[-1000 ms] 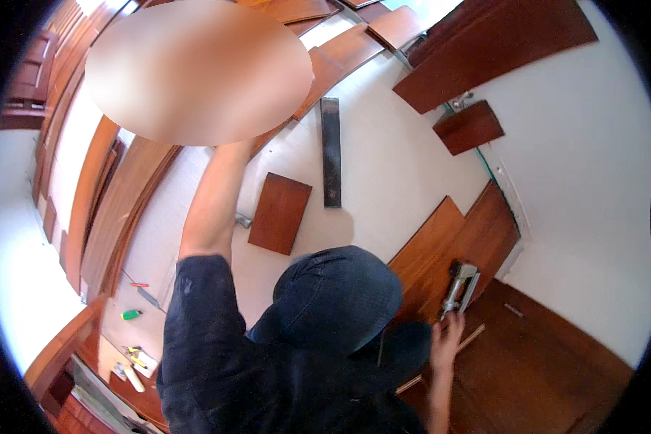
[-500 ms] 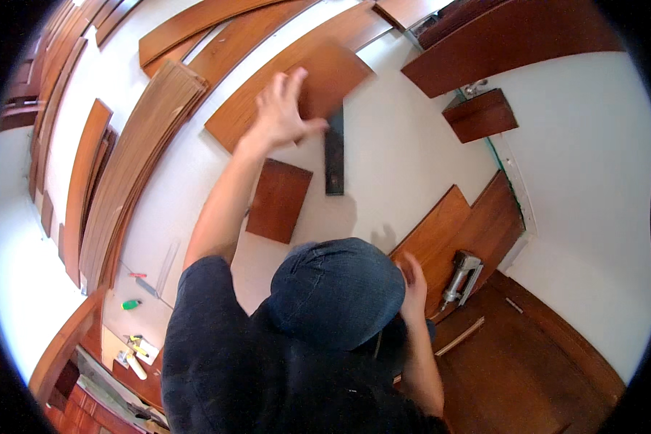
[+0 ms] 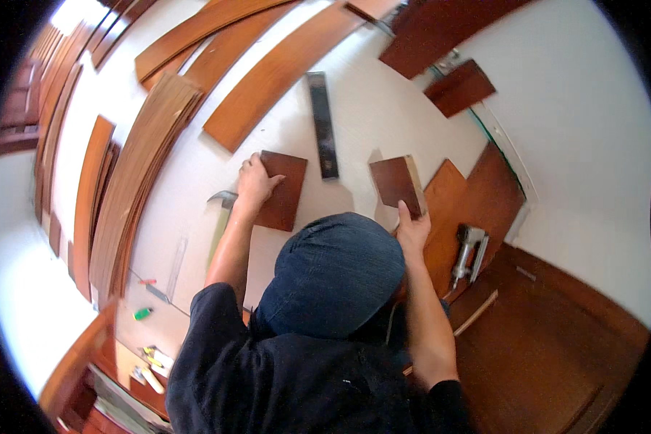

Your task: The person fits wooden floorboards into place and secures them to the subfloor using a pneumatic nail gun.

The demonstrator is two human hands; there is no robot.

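My left hand (image 3: 256, 181) grips the left edge of a reddish-brown short board (image 3: 284, 195) lying on the pale floor (image 3: 362, 116). A hammer (image 3: 223, 197) lies just left of it, partly behind my forearm. My right hand (image 3: 413, 224) holds a short dark wood block (image 3: 395, 184) above a lighter orange-brown board (image 3: 445, 199). A long black bar (image 3: 321, 123) lies on the floor between and beyond both hands.
Long boards (image 3: 267, 76) and a plank stack (image 3: 137, 181) lie left and ahead. A nail gun (image 3: 467, 253) sits at right by the white wall (image 3: 586, 159). Small hand tools (image 3: 143, 313) lie at lower left; more dark pieces (image 3: 459, 87) at upper right.
My left hand has come back from the upper boards onto the short board. My right hand has moved up and has taken hold of a small wood block.
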